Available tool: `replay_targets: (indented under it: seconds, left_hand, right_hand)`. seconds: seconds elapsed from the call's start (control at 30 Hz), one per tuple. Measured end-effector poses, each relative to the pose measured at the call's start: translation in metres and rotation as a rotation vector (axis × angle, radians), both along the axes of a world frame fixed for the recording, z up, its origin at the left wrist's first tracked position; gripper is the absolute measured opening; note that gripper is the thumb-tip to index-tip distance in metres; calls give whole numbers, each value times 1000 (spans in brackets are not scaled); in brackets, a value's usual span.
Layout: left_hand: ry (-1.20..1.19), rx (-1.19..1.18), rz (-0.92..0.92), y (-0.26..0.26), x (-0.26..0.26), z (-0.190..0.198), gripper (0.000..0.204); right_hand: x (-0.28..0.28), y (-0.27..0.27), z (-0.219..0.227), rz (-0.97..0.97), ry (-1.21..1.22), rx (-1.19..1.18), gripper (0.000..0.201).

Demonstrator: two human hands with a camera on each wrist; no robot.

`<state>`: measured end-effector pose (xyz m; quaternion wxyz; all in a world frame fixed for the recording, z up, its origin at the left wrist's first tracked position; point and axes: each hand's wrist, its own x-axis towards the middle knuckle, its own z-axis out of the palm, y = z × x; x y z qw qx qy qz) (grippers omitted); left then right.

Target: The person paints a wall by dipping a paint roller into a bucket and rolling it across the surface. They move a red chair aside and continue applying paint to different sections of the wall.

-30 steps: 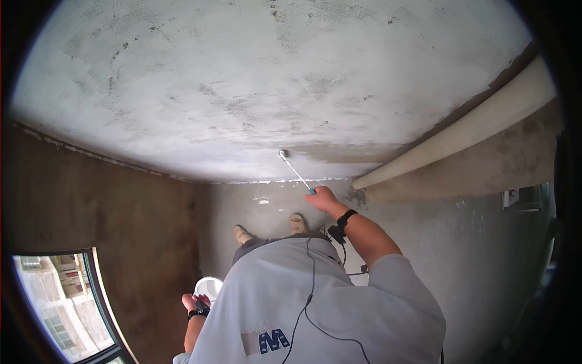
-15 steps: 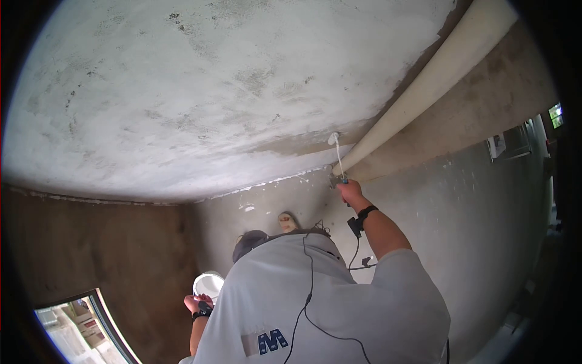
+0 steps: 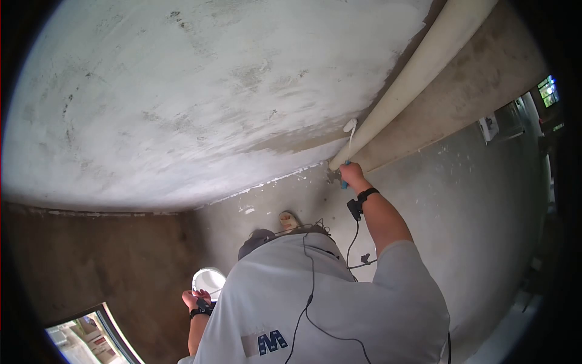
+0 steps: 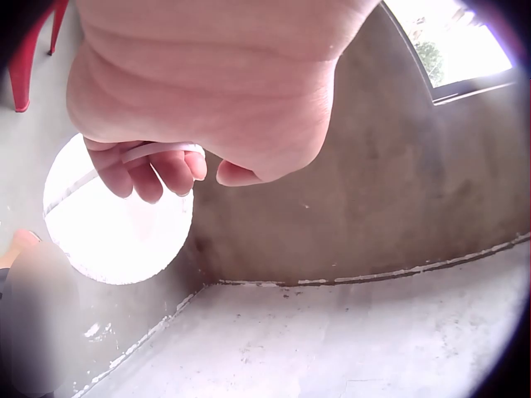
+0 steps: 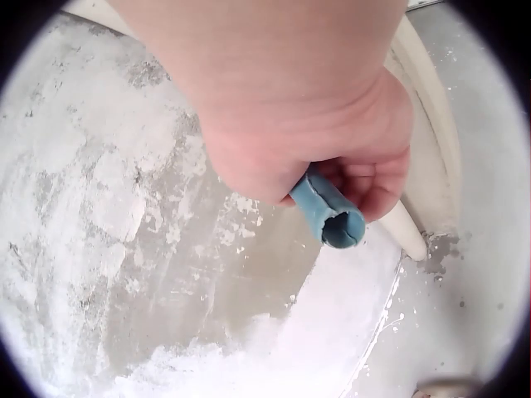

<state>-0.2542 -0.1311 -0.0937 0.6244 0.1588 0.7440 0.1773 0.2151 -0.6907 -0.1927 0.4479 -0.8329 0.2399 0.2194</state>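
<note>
My right hand [image 3: 353, 174] grips the blue handle [image 3: 345, 175] of a small roller, whose white head [image 3: 350, 125] is at the wall [image 3: 230, 91] beside the pipe. In the right wrist view the hand [image 5: 315, 149] is curled round the handle [image 5: 329, 212], its hollow end towards the camera; the roller head is hidden there. At the lower left my left hand [image 3: 195, 298] holds a white bucket [image 3: 209, 280] by its handle. The left wrist view shows the left hand's [image 4: 203, 91] fingers hooked round the thin handle, with the bright bucket [image 4: 120, 224] hanging below.
A thick pale pipe [image 3: 418, 76] runs along the wall's right edge to the floor [image 3: 424, 212]. Black cables [image 3: 312, 267] hang over the shirt. A window [image 3: 94, 337] is at the lower left, and red legs [image 4: 25, 62] stand at upper left in the left wrist view.
The roller and my right hand have moved right, up to the pipe, and the roller stands more upright. The view has turned right. The left hand still holds the bucket.
</note>
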Motion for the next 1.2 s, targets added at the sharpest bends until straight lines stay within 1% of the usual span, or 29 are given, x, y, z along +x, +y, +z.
replay_targets:
  seconds: [0.03,0.1,0.13,0.17,0.2,0.23,0.3,0.33,0.37,0.4,0.43,0.5,0.63,0.7,0.73,0.8,0.87,0.93,1.0,1.07,1.13,1.2]
  left_hand:
    - [-25,-11,-10,4,-6,-4,15]
    - [-16,-13,11,8,-11,-3,14]
    - [-4,-13,20,9,-15,-1,13]
    - [-1,-18,29,11,-23,-1,13]
    - [40,47,-101,14,-31,-1,13]
    - [76,111,-231,17,-38,-3,13]
    - [90,76,-220,24,-46,0,13]
    - [112,47,-216,28,-51,1,14]
    - [110,42,-207,32,-58,0,14]
    - [112,21,-178,36,-67,0,14]
    - [113,1,-149,42,-76,-2,15]
    - [112,-38,-90,53,-93,-7,16]
    - [101,-110,17,80,-122,-20,18]
    - [93,-143,58,94,-133,-25,19]
    - [87,-161,76,102,-137,-28,20]
    - [75,-200,112,112,-143,-33,21]
    - [61,-225,131,117,-145,-33,22]
    - [78,-176,178,120,-140,-27,23]
    - [57,-171,178,127,-143,-41,22]
    - [36,-172,189,132,-151,-64,22]
    - [-27,-201,100,135,-158,-81,22]
    - [-64,-197,140,133,-160,-91,26]
  right_hand:
    - [-5,10,3,10,-2,-4,30]
    - [-24,42,25,56,39,-72,32]
    - [-29,54,16,67,40,-76,32]
    - [-35,65,2,128,23,-124,34]
    - [-43,74,-10,188,5,-174,36]
    - [-51,86,-14,195,4,-181,36]
    - [-63,115,-16,283,16,-113,30]
    - [-68,129,-16,291,13,-119,30]
    - [-73,142,-16,346,3,-98,30]
    - [-78,154,-17,401,-5,-76,30]
    - [-83,165,-18,411,-3,-81,30]
    - [-88,186,-21,395,-11,-68,29]
    - [-100,220,5,384,-8,-118,35]
    - [-105,230,11,325,34,-22,32]
    - [-109,233,14,324,27,-26,32]
    - [-118,241,40,236,63,126,26]
    - [-126,247,54,211,60,154,24]
    - [-135,252,68,186,54,184,23]
    - [-143,255,82,195,46,179,24]
    - [-149,254,84,180,31,184,26]
    - [-152,249,83,169,21,190,28]
    - [-153,246,78,107,-32,121,31]
